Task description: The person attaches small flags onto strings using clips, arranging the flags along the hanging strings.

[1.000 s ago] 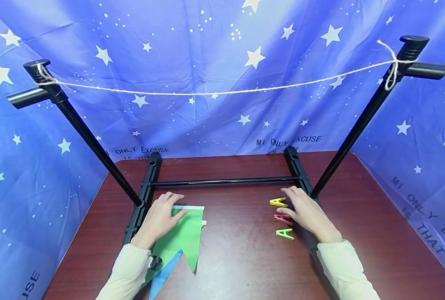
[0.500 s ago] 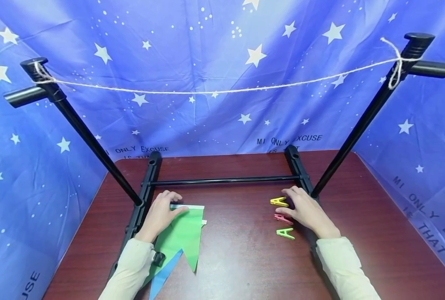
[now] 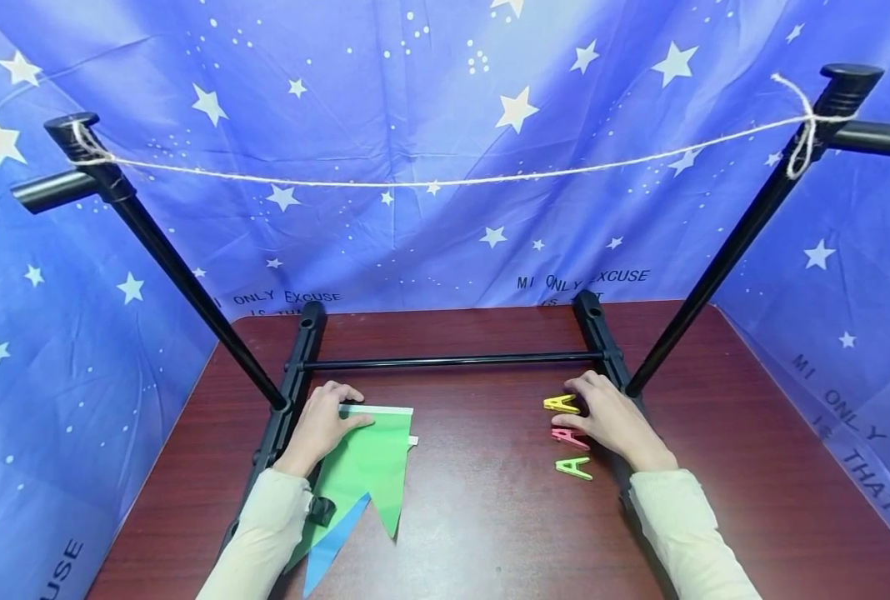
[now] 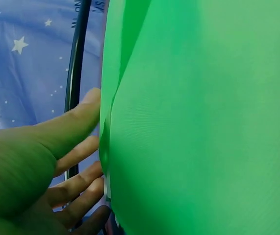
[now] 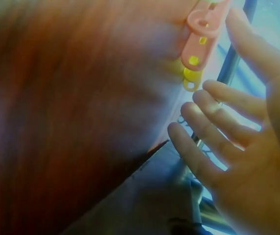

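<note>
Smooth and matt across the green pennant point(image 3: 373, 450), paper or thin cloth; smooth plastic in the pink clothespin point(image 5: 198, 50); glossy, wood-grained on the bench point(image 3: 490, 500); shiny along the black pole point(image 3: 190, 284); rough, fibrous on the string point(image 3: 430, 183); creased cloth in the backdrop point(image 3: 415, 92).

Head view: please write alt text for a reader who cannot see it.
A person's left grip is at a green swallowtail pennant, the right grip near yellow, pink and green clothespins, below a string tied between two black posts.
</note>
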`<state>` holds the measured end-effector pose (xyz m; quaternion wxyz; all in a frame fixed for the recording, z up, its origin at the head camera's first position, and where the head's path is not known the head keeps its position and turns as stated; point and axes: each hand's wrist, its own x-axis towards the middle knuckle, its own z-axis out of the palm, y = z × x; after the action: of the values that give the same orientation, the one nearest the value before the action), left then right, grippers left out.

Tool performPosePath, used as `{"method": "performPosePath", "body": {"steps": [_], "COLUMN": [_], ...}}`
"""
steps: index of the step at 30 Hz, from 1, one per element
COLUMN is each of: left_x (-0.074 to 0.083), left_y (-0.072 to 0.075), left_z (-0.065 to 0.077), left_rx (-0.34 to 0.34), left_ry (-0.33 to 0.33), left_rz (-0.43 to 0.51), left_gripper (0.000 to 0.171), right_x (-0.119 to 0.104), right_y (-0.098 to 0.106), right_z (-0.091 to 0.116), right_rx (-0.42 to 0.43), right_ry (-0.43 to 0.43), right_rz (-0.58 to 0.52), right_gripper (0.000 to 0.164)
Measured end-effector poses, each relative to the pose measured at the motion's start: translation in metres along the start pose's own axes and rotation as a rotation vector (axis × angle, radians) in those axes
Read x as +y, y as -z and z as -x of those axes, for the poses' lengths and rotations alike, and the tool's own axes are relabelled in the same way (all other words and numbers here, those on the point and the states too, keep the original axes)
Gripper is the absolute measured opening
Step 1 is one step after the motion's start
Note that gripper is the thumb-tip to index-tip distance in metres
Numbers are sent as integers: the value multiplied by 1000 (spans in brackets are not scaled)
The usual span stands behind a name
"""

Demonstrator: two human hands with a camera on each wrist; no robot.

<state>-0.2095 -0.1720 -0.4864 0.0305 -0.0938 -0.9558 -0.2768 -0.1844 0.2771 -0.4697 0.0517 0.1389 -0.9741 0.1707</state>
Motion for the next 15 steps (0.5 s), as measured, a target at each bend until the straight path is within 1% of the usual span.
{"method": "performPosePath", "body": {"steps": [9, 15], "left_x": [-3, -4], "left_y": [1, -1], "left_z": [1, 0], "left_rx": [-33, -49], "left_ry": [12, 32], "left_rz": [-26, -14], "left_gripper": [34, 22], "right_x": [1, 1], "right_y": [-2, 0], "right_z": [0, 0], "right_rx": [22, 2], "right_ry": [29, 27], "right_rz": [14, 6], "right_gripper": [45, 40]}}
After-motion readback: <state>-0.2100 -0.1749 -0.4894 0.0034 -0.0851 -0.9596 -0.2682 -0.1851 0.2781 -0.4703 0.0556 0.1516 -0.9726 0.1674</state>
